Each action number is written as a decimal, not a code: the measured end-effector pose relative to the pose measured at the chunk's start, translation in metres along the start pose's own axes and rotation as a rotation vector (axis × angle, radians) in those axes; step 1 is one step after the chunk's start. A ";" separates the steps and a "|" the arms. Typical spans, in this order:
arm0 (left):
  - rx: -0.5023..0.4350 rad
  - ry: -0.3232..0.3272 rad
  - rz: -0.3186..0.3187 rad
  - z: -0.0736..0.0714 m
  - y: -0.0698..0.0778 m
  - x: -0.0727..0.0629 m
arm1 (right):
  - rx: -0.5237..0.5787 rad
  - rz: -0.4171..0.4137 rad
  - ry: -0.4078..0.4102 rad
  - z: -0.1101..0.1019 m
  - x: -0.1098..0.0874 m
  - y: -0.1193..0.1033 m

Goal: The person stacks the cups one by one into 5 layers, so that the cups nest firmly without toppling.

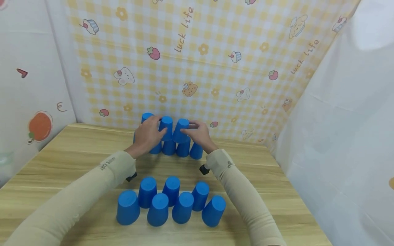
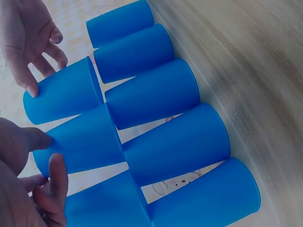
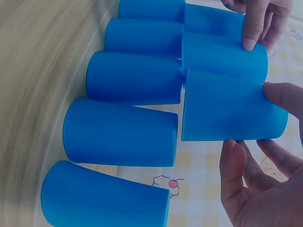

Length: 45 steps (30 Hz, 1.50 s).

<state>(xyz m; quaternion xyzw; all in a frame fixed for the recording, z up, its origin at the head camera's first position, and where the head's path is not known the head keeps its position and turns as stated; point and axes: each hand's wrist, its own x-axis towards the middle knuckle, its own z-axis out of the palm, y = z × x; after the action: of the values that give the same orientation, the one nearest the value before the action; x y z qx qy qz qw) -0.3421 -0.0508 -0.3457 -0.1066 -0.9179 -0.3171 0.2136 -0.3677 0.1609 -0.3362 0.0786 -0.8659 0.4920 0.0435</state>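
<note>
Blue plastic cups stand upside down in two tiers near the back wall. In the head view, my left hand [image 1: 148, 135] pinches the middle upper cup [image 1: 166, 128] between thumb and fingers. My right hand [image 1: 200, 135] holds the right-hand upper cup [image 1: 181, 130] near its narrow top, thumb on the near side. Both held cups sit at the rims' height over the lower row, where a lower cup [image 3: 120, 132] shows from the right wrist. A third upper cup [image 1: 147, 117] is at the left, partly hidden by my left hand.
Closer to me, several more upside-down blue cups [image 1: 158, 210] stand in two staggered rows on the wooden table [image 1: 252, 191], between my forearms. A checked cloth wall [image 1: 197, 68] rises right behind the tiers. White sheets [image 1: 344, 136] hang at both sides.
</note>
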 end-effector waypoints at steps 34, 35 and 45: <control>0.136 0.004 0.075 0.001 -0.002 0.004 | -0.030 -0.061 -0.035 0.007 0.010 0.005; 0.139 0.004 0.075 0.000 -0.002 0.005 | -0.030 -0.062 -0.034 0.007 0.010 0.005; 0.123 0.020 0.073 -0.002 -0.003 0.008 | 0.007 -0.049 -0.048 0.004 0.007 0.002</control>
<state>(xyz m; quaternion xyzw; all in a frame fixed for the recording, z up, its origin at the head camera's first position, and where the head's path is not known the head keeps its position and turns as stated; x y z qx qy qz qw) -0.3496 -0.0537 -0.3425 -0.1232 -0.9290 -0.2530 0.2404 -0.3754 0.1577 -0.3384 0.1118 -0.8628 0.4919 0.0342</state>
